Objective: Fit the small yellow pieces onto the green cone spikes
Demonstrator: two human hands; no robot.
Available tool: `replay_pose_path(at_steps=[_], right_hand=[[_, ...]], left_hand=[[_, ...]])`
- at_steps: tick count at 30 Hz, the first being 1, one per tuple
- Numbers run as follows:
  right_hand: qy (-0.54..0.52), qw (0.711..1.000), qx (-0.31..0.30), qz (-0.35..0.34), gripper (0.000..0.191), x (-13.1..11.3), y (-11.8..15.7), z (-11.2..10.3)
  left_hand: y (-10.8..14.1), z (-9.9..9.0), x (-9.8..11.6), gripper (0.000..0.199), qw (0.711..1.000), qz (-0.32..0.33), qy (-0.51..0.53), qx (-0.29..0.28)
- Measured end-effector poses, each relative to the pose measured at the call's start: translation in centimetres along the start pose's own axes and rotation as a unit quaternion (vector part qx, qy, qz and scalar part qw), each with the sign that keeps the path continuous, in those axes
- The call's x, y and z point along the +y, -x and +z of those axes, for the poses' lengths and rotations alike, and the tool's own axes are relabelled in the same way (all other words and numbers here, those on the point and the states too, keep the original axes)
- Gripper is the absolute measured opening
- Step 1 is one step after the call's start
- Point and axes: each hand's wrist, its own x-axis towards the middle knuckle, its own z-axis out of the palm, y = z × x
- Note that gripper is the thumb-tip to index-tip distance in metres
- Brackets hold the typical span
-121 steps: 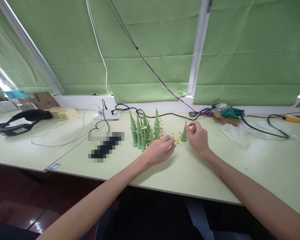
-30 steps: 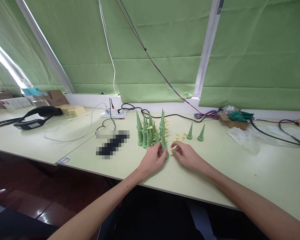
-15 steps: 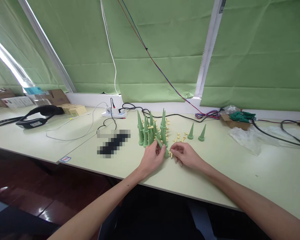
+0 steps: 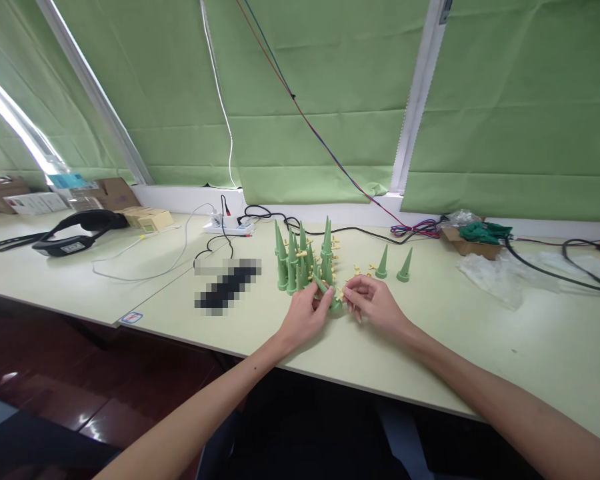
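My left hand (image 4: 306, 312) is closed around a green cone (image 4: 335, 306), which tilts with its base toward the right. Fingers pinched, my right hand (image 4: 373, 300) holds a small yellow piece (image 4: 339, 294) against the base end of that cone. Just behind my left hand stands a cluster of upright green cones (image 4: 291, 270), some stacked, with yellow pieces among them. Several loose yellow pieces (image 4: 357, 270) lie beyond my right hand. Two single green cones (image 4: 382, 263) stand to the right of these.
A white power strip (image 4: 229, 229) and black cables lie behind the cones. At the left are a black headset (image 4: 75, 233) and boxes (image 4: 147, 219). Clear plastic bags (image 4: 495, 277) and a cardboard box with green cloth (image 4: 485, 233) sit at the right.
The yellow piece in my right hand has moved slightly up and left, onto the cone's base. The held cone has shifted a little to the right.
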Motion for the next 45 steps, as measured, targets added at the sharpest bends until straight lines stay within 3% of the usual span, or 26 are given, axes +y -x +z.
replay_pose_path(at_steps=[10,21,30,40,45], right_hand=[[0.025,1.0,-0.011,-0.011,0.034,0.0,0.2,0.0],[0.215,0.974,-0.018,-0.06,0.023,-0.1,0.7,0.0],[0.312,0.946,-0.038,-0.076,0.034,0.0,0.8,0.1],[0.322,0.943,-0.03,-0.073,0.045,0.1,0.9,0.4],[0.301,0.949,-0.031,-0.087,0.026,-0.5,1.1,0.4]], left_hand=[[0.1,-0.1,0.0,0.032,1.0,-0.008,-0.006,-0.003],[0.3,-0.1,0.0,0.029,0.995,0.053,-0.081,-0.018],[0.5,-0.3,-0.2,0.023,0.989,0.084,-0.113,-0.053],[0.6,-0.1,-0.3,0.023,0.987,0.093,-0.12,-0.055],[0.5,-0.1,-0.3,0.023,0.991,0.072,-0.116,-0.014]])
